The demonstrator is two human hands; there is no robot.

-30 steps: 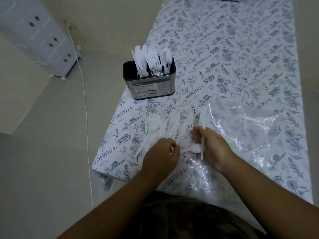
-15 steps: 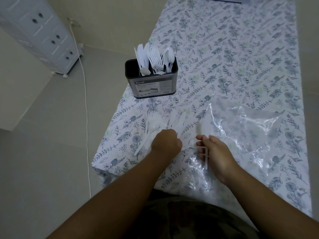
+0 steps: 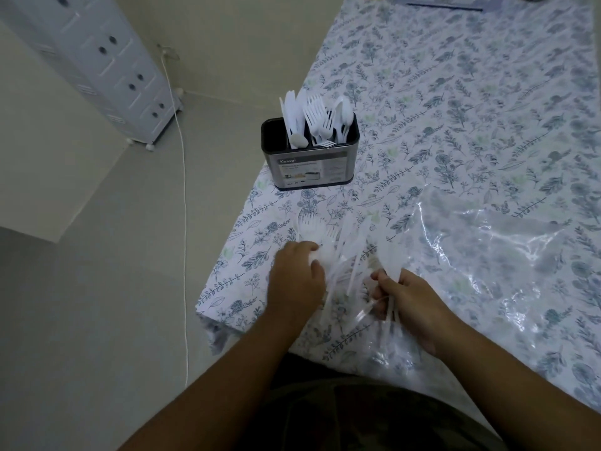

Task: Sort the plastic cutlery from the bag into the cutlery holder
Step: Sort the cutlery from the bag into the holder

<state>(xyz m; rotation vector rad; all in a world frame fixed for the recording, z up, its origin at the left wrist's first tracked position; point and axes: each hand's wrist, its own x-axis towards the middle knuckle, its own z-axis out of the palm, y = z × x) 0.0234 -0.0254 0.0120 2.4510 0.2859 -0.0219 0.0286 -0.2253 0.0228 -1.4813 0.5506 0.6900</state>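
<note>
A black and steel cutlery holder [image 3: 310, 170] stands near the table's left edge, with white plastic knives, forks and spoons upright in it. In front of it a loose pile of white plastic cutlery [image 3: 338, 252] lies on the floral tablecloth, blurred. My left hand [image 3: 297, 281] rests on the pile's left side, fingers curled over a white piece. My right hand [image 3: 409, 307] is closed around a few white plastic handles at the mouth of the clear plastic bag [image 3: 487, 265], which lies flat to the right.
The table [image 3: 471, 102] with its floral cloth runs away from me; its left edge drops to a grey floor. A white cable [image 3: 183, 196] trails across the floor toward a white drawer unit [image 3: 97, 56] at the far left. Dark items sit at the table's far end.
My left hand has slid left and forward onto the cutlery pile. My right hand has drawn back slightly and now grips more handles. The view has tilted.
</note>
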